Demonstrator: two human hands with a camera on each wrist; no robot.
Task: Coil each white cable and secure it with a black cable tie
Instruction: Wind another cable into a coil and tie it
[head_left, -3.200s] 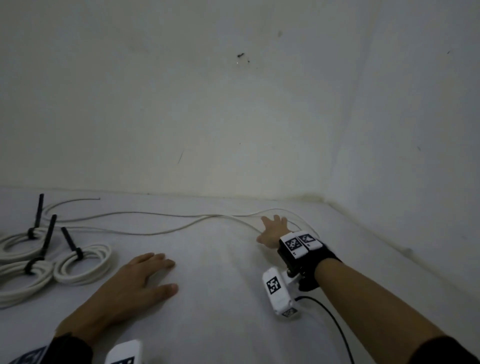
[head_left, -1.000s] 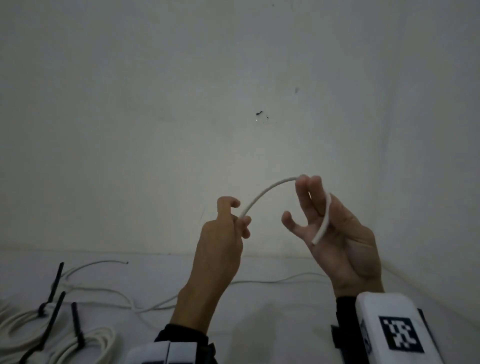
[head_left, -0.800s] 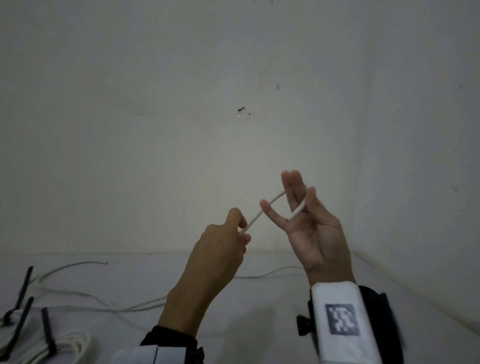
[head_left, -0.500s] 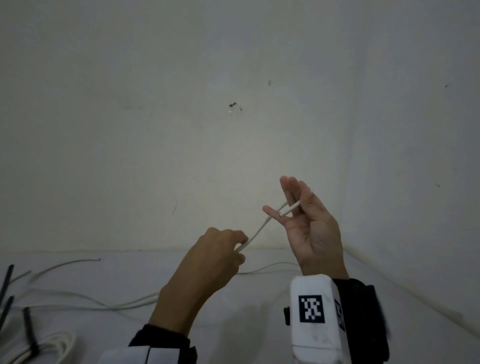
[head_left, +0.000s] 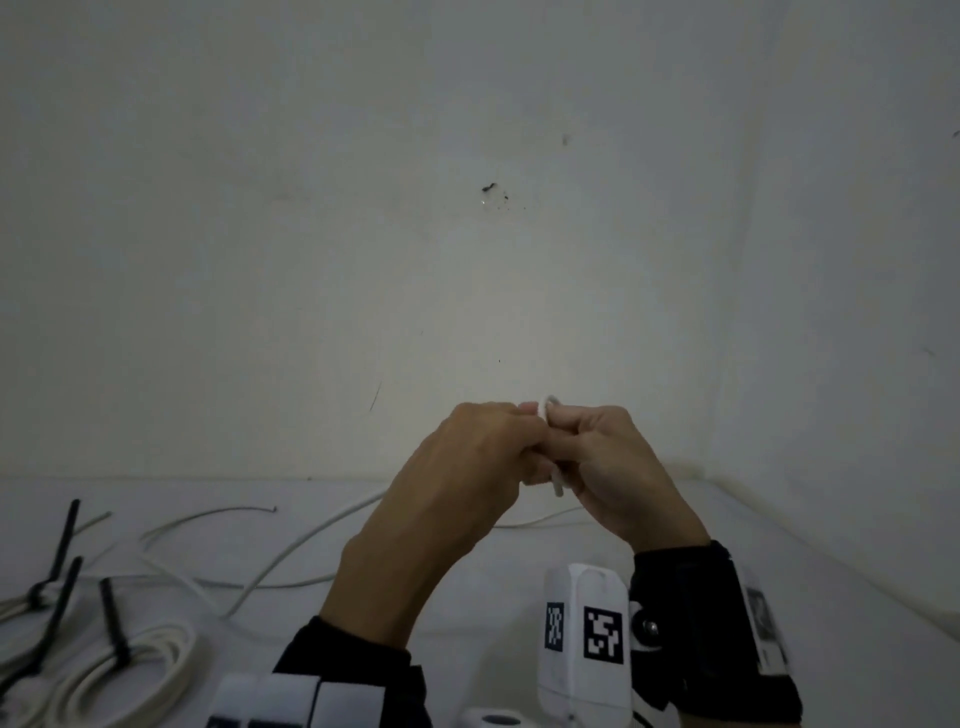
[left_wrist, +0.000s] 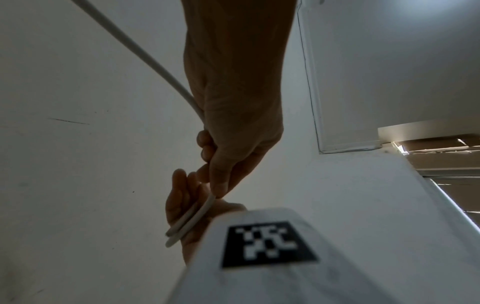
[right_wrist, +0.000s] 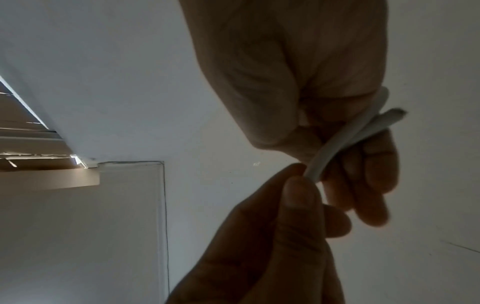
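Both hands are raised above the white table (head_left: 519, 571), pressed together on one white cable (head_left: 548, 403). My right hand (head_left: 563, 431) curls round a small loop of it, and the cut end (head_left: 558, 487) sticks out below. My left hand (head_left: 522, 423) pinches the same cable right beside it. In the left wrist view two strands (left_wrist: 193, 216) lie side by side across the right fingers (left_wrist: 179, 193) under the left thumb (left_wrist: 218, 185). The right wrist view shows the folded cable (right_wrist: 335, 148) and its end (right_wrist: 394, 115). The rest of the cable (head_left: 291, 545) trails loose over the table.
Coiled white cables (head_left: 140, 660) bound with black ties (head_left: 115, 623) lie at the lower left, with another tied coil (head_left: 41, 597) at the left edge. A plain wall (head_left: 467, 260) stands behind the table, and a side wall (head_left: 857, 364) closes the right.
The left hand has slid along the cable up to the right hand. The right fingers, spread before, have curled round the cable, folding it into a small loop between the two hands.
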